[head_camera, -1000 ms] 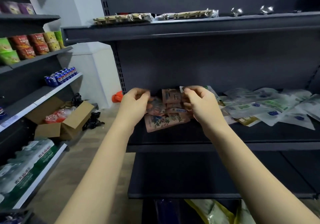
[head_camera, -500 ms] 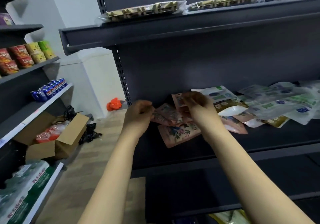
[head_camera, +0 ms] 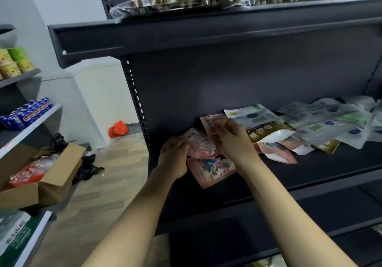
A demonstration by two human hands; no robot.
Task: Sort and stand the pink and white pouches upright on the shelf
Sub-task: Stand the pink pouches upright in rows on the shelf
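Several pink pouches lie in a loose heap at the left of the dark shelf point(head_camera: 310, 175). My left hand point(head_camera: 175, 159) grips the left edge of a tilted pink pouch point(head_camera: 198, 142). Above it, my right hand point(head_camera: 231, 138) pinches the top of an upright pink pouch point(head_camera: 207, 122) near the back wall. A flowered pink pouch point(head_camera: 210, 170) lies flat under both hands. A white pouch with a gold band point(head_camera: 260, 122) leans right of my right hand. More white pouches point(head_camera: 334, 122) lie scattered flat further right, with pink ones point(head_camera: 277, 151) partly under them.
The upper shelf point(head_camera: 206, 31) overhangs and carries clear packs of snacks point(head_camera: 182, 2). A lower shelf point(head_camera: 310, 211) sits beneath. At left, another rack holds blue cans point(head_camera: 24, 113) and cups point(head_camera: 14, 64). An open cardboard box point(head_camera: 51, 175) and an orange bag point(head_camera: 118, 129) are on the floor.
The view has tilted up and shifted left. Both hands stayed on the pink pouches; my right hand lifted one upright toward the back wall while my left took the tilted one's edge.
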